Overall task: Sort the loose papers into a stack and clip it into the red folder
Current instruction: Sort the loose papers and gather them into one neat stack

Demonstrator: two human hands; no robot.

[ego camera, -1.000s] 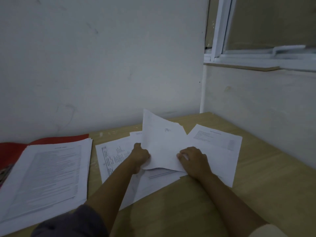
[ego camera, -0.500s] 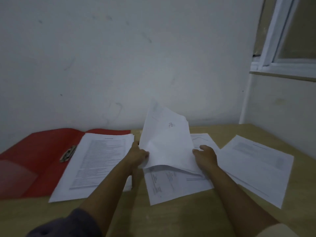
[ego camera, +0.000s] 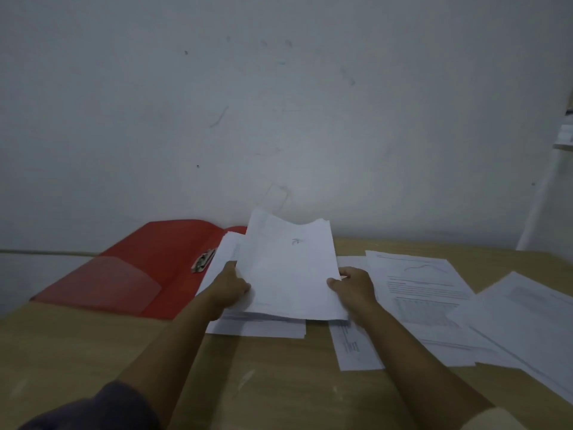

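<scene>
I hold a bundle of white sheets [ego camera: 288, 271] by its two sides, its blank back up and its far end curled upward. My left hand [ego camera: 231, 288] grips the left edge and my right hand [ego camera: 353, 285] grips the right edge. The bundle hovers just over a paper stack [ego camera: 257, 327] that lies on the right half of the open red folder [ego camera: 148, 268]. The folder's metal clip [ego camera: 203, 260] shows beside the stack. Loose printed sheets [ego camera: 424, 293] lie to the right.
The wooden table [ego camera: 77, 352] meets a white wall at the back. More loose printed pages [ego camera: 527, 324] spread toward the right edge. One page [ego camera: 353, 346] lies under my right forearm. A clear pocket [ego camera: 102, 280] sits on the folder's left flap.
Both hands carried the bundle of sheets leftward from the loose pile to above the stack on the folder. The view swung left, bringing the whole red folder into sight.
</scene>
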